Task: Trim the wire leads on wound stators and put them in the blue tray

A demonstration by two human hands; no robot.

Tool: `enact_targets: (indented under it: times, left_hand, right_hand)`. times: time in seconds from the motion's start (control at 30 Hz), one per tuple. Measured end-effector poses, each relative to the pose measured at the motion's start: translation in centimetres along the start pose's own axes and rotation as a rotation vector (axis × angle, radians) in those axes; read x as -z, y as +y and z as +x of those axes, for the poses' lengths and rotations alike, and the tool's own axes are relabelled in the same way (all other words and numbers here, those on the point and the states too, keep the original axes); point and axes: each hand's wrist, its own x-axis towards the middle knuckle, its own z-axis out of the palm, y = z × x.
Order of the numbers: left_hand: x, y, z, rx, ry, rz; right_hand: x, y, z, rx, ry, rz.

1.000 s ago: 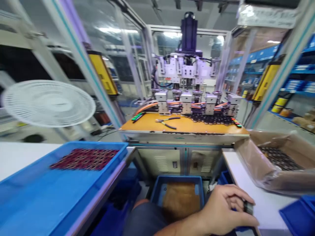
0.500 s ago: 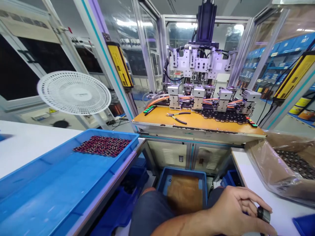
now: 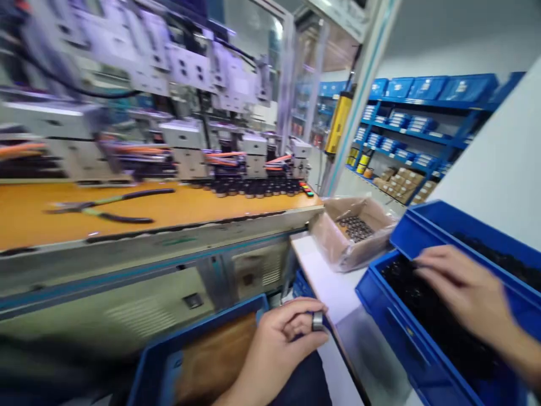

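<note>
My left hand point(image 3: 287, 344) is closed in a pinch, holding a small silver metal cylinder point(image 3: 317, 321) between thumb and fingers, over the edge of the white table. Over at the right, my right hand point(image 3: 460, 282) reaches above a blue bin point(image 3: 397, 321) of small black parts point(image 3: 426, 304). Its fingers are pressed together at the bin's far end. Blur and the dark parts hide what, if anything, they grip.
Another blue bin point(image 3: 422, 217) with black parts stands behind. A plastic-lined cardboard box point(image 3: 333, 242) holds small round parts. Pliers point(image 3: 105, 206) and a row of black cylinders point(image 3: 253, 188) lie on the machine's orange bench point(image 3: 203, 211). A blue tray point(image 3: 143, 366) sits below.
The view has swung right, bringing the blue bins and my right hand into sight. My left hand still holds the metal cylinder. The fan and the large blue tray have left the view.
</note>
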Motion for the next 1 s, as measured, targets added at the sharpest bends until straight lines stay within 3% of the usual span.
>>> enact_targets:
  times: [0.1, 0.2, 0.27, 0.53, 0.7, 0.87, 1.0]
  left_hand:
    - [-0.4, -0.8, 0.0, 0.042, -0.050, -0.006]
    - [-1.0, -1.0, -0.3, 0.045, -0.059, 0.048]
    - [-1.5, -1.0, -0.4, 0.039, -0.055, 0.096]
    - [-2.5, -0.9, -0.1, -0.013, -0.049, 0.195]
    - [-2.8, -0.4, -0.7, -0.048, 0.083, 0.191]
    - [-2.7, -0.1, -1.1, 0.014, 0.016, 0.176]
    - [-2.7, 0.0, -1.3, 0.038, 0.085, 0.162]
  right_hand:
    - [-4.2, -2.3, -1.9, 0.033, -0.125, 0.243]
    - [-7.9, -4.7, -3.2, 0.066, -0.125, 0.405]
    - [-9.1, -5.5, -3.7, 0.116, -0.106, 0.454]
    - [-9.3, -4.4, -3.9, 0.241, -0.038, 0.428]
    - [-8.9, -4.2, -3.7, 0.224, -0.011, 0.325]
    - [-9.4, -3.9, -4.2, 0.296, -0.011, 0.321]
    - [-9.5, -3.8, -4.4, 0.349, -0.033, 0.329]
